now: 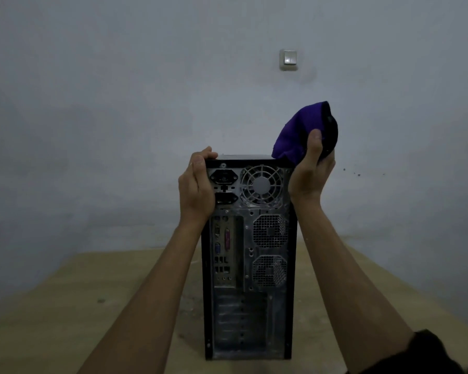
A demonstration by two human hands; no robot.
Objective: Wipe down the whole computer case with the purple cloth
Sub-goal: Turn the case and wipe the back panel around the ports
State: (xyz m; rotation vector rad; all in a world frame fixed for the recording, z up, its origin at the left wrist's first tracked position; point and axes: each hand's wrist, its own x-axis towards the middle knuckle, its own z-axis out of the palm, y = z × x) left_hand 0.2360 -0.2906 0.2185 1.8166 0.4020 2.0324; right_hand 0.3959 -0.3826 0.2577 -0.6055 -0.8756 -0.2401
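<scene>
A black computer case stands upright on the wooden table, its metal rear panel with fans and ports facing me. My left hand grips the case's top left rear corner, thumb over the top edge. My right hand holds the purple cloth bunched up at the top right corner of the case, thumb pressed into it. The cloth's lower edge touches the case top; its far side looks dark.
The light wooden table runs left and right of the case, with small specks on it. A grey wall stands close behind, with a white light switch above the case. A dark sleeve covers my right forearm.
</scene>
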